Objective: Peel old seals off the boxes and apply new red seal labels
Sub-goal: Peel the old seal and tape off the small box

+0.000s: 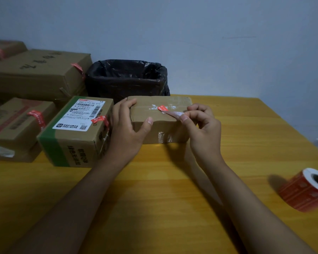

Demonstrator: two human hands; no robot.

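Pinching old seal (170, 112) with right hand (202, 129) fingers, left hand (128, 125) fingers spread, bracing box (160, 125)

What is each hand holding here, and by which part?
Right hand pinches the old seal's peeled free end; left hand steadies the box at its left end.

You're in a small parcel-packing corner — a plain room with a bare bluish wall (209, 33) and a yellow wooden table (154, 180). Left of your fingers sit stacked cardboard boxes (39, 74) with shipping labels; beyond them, a black-lined bin (127, 77); to their right, a roll of red labels (307, 189).
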